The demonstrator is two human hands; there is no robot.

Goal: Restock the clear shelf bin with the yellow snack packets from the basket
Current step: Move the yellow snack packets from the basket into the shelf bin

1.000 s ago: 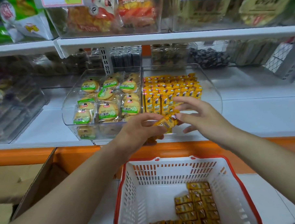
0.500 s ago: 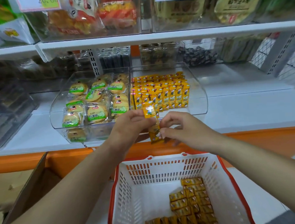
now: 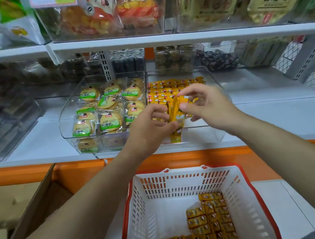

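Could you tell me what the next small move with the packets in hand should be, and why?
Probably ease the held packets forward and down into the open front of the clear bin, beside the rows already standing there. Both the left hand and the right hand grip them at the bin's front, and more wait in the basket.

Basket [image 3: 185, 188] below shelf bin [image 3: 213, 88], biscuit bin [image 3: 66, 112] at left.

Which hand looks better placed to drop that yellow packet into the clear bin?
Probably the right hand: it pinches the packet's top above the bin, while the left hand grips lower, near the front.
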